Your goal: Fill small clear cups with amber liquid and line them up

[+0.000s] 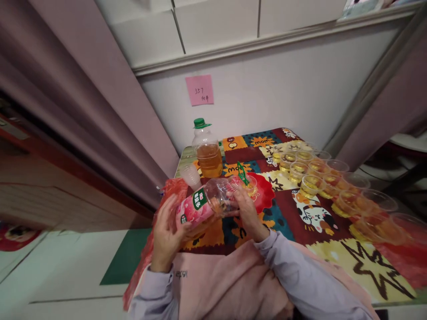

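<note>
A clear plastic bottle with a pink and green label (196, 208) is tilted, its neck toward the right. Wrapped round its base end is my left hand (167, 229). My right hand (247, 211) holds it near the neck. Just beyond the neck, a clear cup (249, 186) stands on a red scalloped plate (267, 195). A green strip or handle (242, 173) shows at the cup; where it attaches is unclear. Behind the held bottle stands a large jug of amber liquid (209, 158) with a green cap. Whether liquid flows from the tilted bottle cannot be seen.
Several clear cups of yellow liquid (312, 184) stand in rows on the right of the patterned table (287, 222). Stacked clear cups (191, 175) lie left of the jug. Red plastic film (148, 249) hangs over the left edge. A pink note (200, 90) is on the wall.
</note>
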Action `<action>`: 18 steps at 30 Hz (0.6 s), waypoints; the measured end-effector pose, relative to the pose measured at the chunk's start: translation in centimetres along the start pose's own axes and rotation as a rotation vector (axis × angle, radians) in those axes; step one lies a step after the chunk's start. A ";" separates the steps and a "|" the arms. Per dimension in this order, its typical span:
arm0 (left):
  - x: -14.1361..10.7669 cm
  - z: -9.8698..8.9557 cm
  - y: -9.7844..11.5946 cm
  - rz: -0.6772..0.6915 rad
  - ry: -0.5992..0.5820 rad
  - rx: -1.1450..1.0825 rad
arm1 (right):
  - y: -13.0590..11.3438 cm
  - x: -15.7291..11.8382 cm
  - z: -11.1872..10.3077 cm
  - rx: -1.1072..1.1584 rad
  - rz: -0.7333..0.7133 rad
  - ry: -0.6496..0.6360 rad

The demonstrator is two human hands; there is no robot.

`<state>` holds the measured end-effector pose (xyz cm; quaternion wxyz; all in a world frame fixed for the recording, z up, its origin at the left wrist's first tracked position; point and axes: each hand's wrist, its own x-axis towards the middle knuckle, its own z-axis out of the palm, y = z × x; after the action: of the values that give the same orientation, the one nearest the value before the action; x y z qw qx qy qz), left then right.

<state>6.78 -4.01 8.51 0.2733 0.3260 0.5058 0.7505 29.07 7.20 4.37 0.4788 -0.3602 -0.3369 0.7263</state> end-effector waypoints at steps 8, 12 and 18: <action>2.0 2.7 1.2 0.300 -0.563 1.054 | -0.3 -0.9 1.6 -0.043 -0.031 -0.068; 1.7 1.2 -0.2 0.494 -0.539 1.202 | -0.9 -1.6 1.1 -0.104 -0.042 -0.171; 1.1 -0.3 -0.3 0.633 -0.455 1.172 | -4.2 -2.4 -3.6 -0.411 -0.062 -0.309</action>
<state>5.89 -3.30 8.41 -0.0798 0.6999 0.6379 0.3111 34.71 6.74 6.51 0.3606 -0.3241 -0.5574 0.6740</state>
